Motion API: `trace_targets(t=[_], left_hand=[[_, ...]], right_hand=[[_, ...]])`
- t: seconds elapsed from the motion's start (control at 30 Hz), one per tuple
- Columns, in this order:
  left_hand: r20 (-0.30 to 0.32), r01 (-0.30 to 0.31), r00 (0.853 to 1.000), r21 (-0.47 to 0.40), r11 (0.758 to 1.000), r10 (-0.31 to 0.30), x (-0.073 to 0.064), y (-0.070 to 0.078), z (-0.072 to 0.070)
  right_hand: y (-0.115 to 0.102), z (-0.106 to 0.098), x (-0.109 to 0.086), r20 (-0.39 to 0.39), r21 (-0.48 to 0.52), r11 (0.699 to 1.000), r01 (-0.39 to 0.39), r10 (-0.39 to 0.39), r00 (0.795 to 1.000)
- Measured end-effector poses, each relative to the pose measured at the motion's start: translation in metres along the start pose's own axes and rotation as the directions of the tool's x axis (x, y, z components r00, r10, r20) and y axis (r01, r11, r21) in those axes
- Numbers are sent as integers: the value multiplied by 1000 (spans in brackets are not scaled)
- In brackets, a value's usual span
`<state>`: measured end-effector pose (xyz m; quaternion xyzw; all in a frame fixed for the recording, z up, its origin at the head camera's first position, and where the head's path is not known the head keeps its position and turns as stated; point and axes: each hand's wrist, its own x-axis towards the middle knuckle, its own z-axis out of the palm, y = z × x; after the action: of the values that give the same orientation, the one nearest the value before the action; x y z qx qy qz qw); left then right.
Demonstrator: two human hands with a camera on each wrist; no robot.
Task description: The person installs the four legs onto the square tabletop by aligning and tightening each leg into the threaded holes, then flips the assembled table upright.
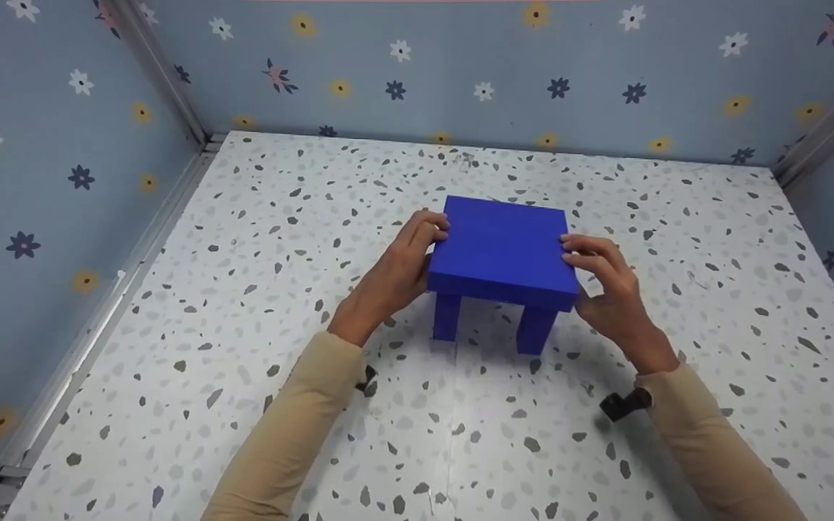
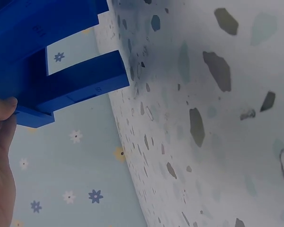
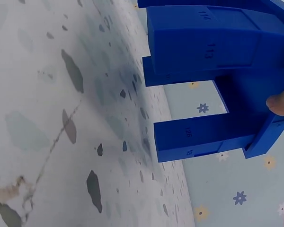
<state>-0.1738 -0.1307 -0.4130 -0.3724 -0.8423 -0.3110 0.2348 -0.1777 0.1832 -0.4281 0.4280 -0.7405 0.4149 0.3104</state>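
Note:
A small blue stool-shaped model (image 1: 500, 246) with a square flat top and several thick legs is upright in the middle of the head view. My left hand (image 1: 397, 264) grips the left edge of the top, fingertips over the upper side. Opposite it, my right hand (image 1: 609, 286) holds the right edge the same way. In the left wrist view, the thumb (image 2: 7, 108) presses the rim from below, beside a leg (image 2: 85, 81). Small printed numbers mark the legs (image 3: 199, 137) in the right wrist view, where the right thumb (image 3: 280, 103) touches the underside.
The model is over a white speckled tabletop (image 1: 243, 289). Blue flowered panels (image 1: 431, 65) stand behind it and at both sides, with metal rails (image 1: 163, 72) at the corners. A black strap piece (image 1: 623, 404) shows at the right wrist.

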Motion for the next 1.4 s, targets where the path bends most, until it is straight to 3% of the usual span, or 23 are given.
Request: trace_targets(t=[0.43,0.63,1.2,1.4], left_hand=[[39,8,999,123,992,-13,-2,-1,4],[44,-19,999,144,989,13,-3,-1,5],[55,-18,998,200,980,7,-8,-1,10],[60,26,997,244,969,-41,-12,-1,11]], right_hand=[[9,3,-8,37,-32,998,50,-49,998],[9,1,-10,83,-68,995,73,-67,994],[6,3,-15,139,-180,981,79,-54,989],[3,4,-16,165,-215,976,39,-3,986]])
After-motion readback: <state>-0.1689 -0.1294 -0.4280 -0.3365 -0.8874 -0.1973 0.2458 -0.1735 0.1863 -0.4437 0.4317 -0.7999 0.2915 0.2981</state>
